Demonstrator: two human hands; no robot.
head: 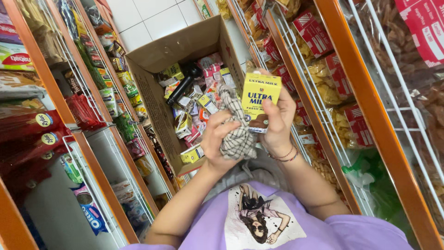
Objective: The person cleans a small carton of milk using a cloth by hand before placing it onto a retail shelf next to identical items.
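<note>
Up front, carton (259, 98) in right hand (279, 124), cloth (237, 129) in left hand (216, 139)

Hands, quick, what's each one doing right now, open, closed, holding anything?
Left hand: closed on a checked cloth, pressed against the carton.
Right hand: closed on a small yellow milk carton, held upright.

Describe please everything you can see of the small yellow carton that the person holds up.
The yellow carton is a small rectangular drink box, apparently coated paperboard, with blue print and a brown band at its base. It stands nearly upright above the open cardboard box of goods. The right hand grips it from the side and behind, while the left hand presses a checked cloth against its left side.
</note>
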